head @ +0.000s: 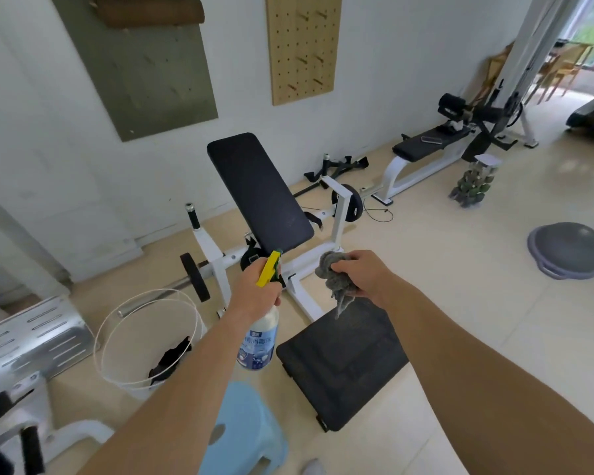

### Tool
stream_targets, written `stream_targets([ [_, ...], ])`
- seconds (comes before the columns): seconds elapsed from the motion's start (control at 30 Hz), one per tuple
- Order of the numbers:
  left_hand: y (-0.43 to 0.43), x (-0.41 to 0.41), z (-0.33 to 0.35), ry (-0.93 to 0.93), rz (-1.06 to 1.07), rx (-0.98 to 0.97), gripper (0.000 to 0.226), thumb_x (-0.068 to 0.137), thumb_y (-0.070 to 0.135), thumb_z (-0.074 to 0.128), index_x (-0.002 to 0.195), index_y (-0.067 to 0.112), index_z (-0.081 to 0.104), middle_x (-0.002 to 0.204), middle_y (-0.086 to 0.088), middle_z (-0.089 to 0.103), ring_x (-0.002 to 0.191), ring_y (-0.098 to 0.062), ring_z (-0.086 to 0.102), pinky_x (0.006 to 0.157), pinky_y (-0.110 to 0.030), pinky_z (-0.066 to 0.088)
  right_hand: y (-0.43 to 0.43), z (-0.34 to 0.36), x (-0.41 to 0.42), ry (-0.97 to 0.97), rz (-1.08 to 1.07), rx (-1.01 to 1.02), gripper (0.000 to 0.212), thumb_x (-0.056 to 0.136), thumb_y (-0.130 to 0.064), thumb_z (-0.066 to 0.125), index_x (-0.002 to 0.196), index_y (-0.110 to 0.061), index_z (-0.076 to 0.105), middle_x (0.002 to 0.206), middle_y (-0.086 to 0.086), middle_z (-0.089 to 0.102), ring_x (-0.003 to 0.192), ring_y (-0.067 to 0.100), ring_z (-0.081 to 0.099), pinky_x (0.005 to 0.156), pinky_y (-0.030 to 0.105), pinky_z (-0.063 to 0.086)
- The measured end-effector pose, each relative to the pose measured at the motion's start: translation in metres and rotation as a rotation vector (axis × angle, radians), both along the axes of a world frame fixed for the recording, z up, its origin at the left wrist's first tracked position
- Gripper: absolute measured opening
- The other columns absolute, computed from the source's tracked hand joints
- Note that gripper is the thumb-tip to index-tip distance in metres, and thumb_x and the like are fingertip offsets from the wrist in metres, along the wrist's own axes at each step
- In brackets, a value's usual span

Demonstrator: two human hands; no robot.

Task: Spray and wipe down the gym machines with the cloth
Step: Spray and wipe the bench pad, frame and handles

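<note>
Grey crumpled cloth point(336, 281) hung bunched in our right hand point(359, 274), fingers curled tightly round its upper part while a loose tail dangled down over the dark padded seat point(343, 361) of the white-framed gym machine point(302, 282). Our left hand point(258, 293) was wrapped firmly round the neck of a white plastic spray bottle with a blue label point(258, 341), its yellow trigger head point(270, 269) pointing up and forward toward the machine's tilted black back pad point(259, 193). Both hands were held in front of us, near each other but apart, just short of the pad's lower edge. A white bucket with a wire handle point(144, 341) stood on the floor to the left of the bottle, with something dark inside. A light blue plastic stool point(244, 430) sat below our left forearm. A grey half-dome balance trainer point(566, 250) lay well off to the right.
</note>
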State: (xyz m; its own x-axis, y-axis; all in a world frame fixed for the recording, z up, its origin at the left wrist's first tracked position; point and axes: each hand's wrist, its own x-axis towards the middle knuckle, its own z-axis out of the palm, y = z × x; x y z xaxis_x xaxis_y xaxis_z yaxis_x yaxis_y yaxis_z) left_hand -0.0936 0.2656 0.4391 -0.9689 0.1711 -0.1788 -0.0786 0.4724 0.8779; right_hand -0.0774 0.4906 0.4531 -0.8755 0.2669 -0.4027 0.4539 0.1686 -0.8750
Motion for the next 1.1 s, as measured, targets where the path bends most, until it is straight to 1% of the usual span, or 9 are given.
stream_targets([
  [0.17, 0.048, -0.069, 0.010, 0.018, 0.012, -0.024, 0.026, 0.083, -0.004, 0.054, 0.104, 0.009, 0.064, 0.081, -0.013, 0.062, 0.071, -0.028, 0.066, 0.083, -0.050, 0.059, 0.053, 0.010, -0.073, -0.003, -0.001, 0.004, 0.012, 0.089, -0.012, 0.065, 0.098, -0.004, 0.068, 0.100, 0.022, 0.072, 0.092, 0.035, 0.072, 0.083, 0.049, 0.060],
  [0.27, 0.076, -0.106, 0.013, 0.003, 0.029, -0.040, 0.026, 0.082, -0.002, 0.055, 0.104, 0.010, 0.064, 0.087, -0.016, 0.066, 0.083, -0.037, 0.068, 0.088, -0.052, 0.058, 0.082, 0.012, -0.120, 0.001, 0.017, -0.011, 0.019, 0.089, -0.013, 0.065, 0.105, -0.004, 0.068, 0.099, 0.021, 0.072, 0.093, 0.035, 0.072, 0.085, 0.049, 0.060],
  [0.43, 0.121, -0.159, 0.007, -0.042, 0.068, -0.034, 0.025, 0.084, -0.002, 0.057, 0.105, 0.008, 0.065, 0.096, -0.020, 0.067, 0.075, -0.023, 0.065, 0.088, -0.049, 0.060, 0.123, 0.005, -0.192, -0.015, 0.107, 0.046, 0.018, 0.087, -0.017, 0.067, 0.103, -0.008, 0.066, 0.100, 0.017, 0.069, 0.093, 0.032, 0.070, 0.082, 0.047, 0.061],
  [0.57, 0.161, -0.203, -0.001, -0.040, 0.144, -0.047, 0.027, 0.077, 0.009, 0.059, 0.101, 0.019, 0.066, 0.097, -0.015, 0.065, 0.084, -0.032, 0.067, 0.086, -0.053, 0.061, 0.165, -0.005, -0.257, -0.033, 0.187, 0.062, 0.020, 0.088, -0.018, 0.067, 0.105, -0.007, 0.066, 0.101, 0.016, 0.069, 0.093, 0.031, 0.070, 0.080, 0.044, 0.061],
  [0.63, 0.179, -0.225, -0.004, -0.045, 0.200, -0.052, 0.028, 0.076, 0.011, 0.058, 0.100, 0.024, 0.065, 0.093, -0.011, 0.064, 0.083, -0.032, 0.066, 0.085, -0.055, 0.060, 0.186, -0.008, -0.288, -0.028, 0.231, 0.057, 0.024, 0.090, -0.019, 0.066, 0.110, -0.007, 0.066, 0.102, 0.016, 0.069, 0.095, 0.031, 0.069, 0.085, 0.046, 0.060],
  [0.8, 0.237, -0.265, 0.010, -0.058, 0.411, -0.054, 0.033, 0.085, -0.003, 0.056, 0.092, 0.029, 0.060, 0.081, -0.008, 0.060, 0.065, -0.021, 0.064, 0.079, -0.044, 0.058, 0.240, -0.008, -0.358, -0.075, 0.342, 0.033, 0.022, 0.093, -0.021, 0.065, 0.111, -0.009, 0.065, 0.105, 0.015, 0.069, 0.098, 0.032, 0.068, 0.089, 0.048, 0.058],
  [0.93, 0.270, -0.286, 0.015, -0.024, 0.502, -0.036, 0.035, 0.085, -0.006, 0.056, 0.095, 0.026, 0.063, 0.087, -0.004, 0.062, 0.058, -0.014, 0.062, 0.074, -0.037, 0.059, 0.275, -0.002, -0.395, -0.072, 0.351, -0.028, 0.021, 0.095, -0.019, 0.062, 0.113, -0.008, 0.063, 0.105, 0.015, 0.069, 0.098, 0.032, 0.068, 0.087, 0.047, 0.059],
  [1.03, 0.292, -0.292, 0.014, -0.020, 0.525, -0.039, 0.033, 0.084, -0.008, 0.055, 0.095, 0.022, 0.062, 0.085, -0.003, 0.061, 0.058, -0.016, 0.062, 0.058, -0.020, 0.055, 0.296, -0.003, -0.405, -0.081, 0.374, -0.015, 0.022, 0.095, -0.020, 0.062, 0.113, -0.008, 0.063, 0.104, 0.015, 0.069, 0.098, 0.032, 0.068, 0.086, 0.047, 0.060],
  [1.1, 0.301, -0.297, 0.013, -0.015, 0.530, -0.049, 0.030, 0.085, -0.007, 0.056, 0.098, 0.020, 0.063, 0.084, -0.003, 0.060, 0.054, -0.012, 0.063, 0.054, -0.015, 0.051, 0.306, -0.003, -0.410, -0.082, 0.395, -0.016, 0.022, 0.095, -0.022, 0.061, 0.113, -0.010, 0.062, 0.105, 0.014, 0.068, 0.099, 0.032, 0.067, 0.087, 0.047, 0.059],
])
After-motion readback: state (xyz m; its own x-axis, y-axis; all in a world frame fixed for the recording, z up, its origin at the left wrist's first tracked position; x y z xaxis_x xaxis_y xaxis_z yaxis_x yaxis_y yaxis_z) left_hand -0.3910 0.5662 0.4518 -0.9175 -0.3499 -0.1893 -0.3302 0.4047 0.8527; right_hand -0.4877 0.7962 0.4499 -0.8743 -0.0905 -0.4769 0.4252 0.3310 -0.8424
